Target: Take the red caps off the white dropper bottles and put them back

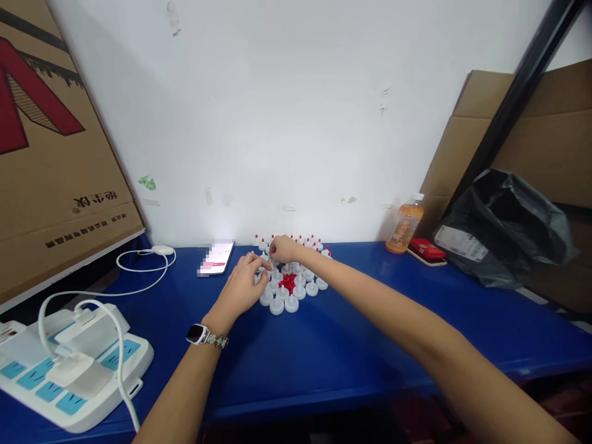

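Several small white caps (291, 302) lie clustered on the blue table (324, 345), around a little heap of red tips (287, 282). More white caps with red tips (309, 242) stand in a row by the wall. My left hand (243, 287), with a watch at the wrist, rests over the left side of the cluster, fingers curled on a cap. My right hand (282, 248) reaches to the far side of the cluster and pinches something small I cannot make out.
A lit phone (215, 258) lies left of the caps. A white power strip (69, 367) with cables sits at the near left, a cardboard box (50, 154) behind it. An orange drink bottle (405, 225), a red pack (426, 249) and a black bag (502, 231) stand at the right.
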